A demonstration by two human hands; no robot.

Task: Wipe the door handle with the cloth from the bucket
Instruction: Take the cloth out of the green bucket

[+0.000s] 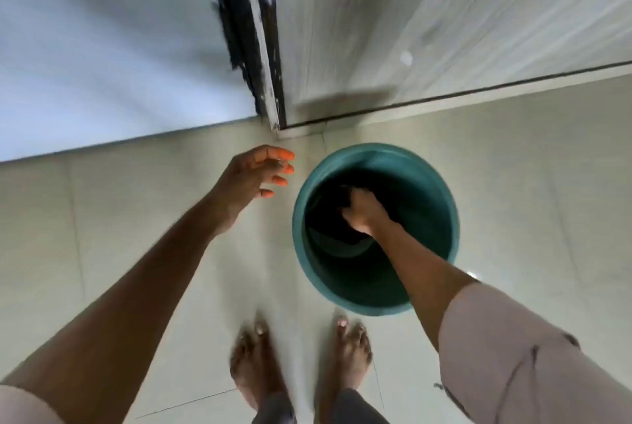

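Getting the cloth out of the bucket

My right hand [362,211] is deep in the green bucket [441,184] on the floor [136,218] by the door's bottom corner, fingers clenched on the dark cloth [328,218]. My left hand [253,177] hangs loose, holding nothing. If I pull fast, the bucket could tip, or drips could make the floor slippery for my bare feet [260,365].

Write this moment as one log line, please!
step: fetch cloth | right hand: in bucket, gripping dark cloth | left hand: open, empty
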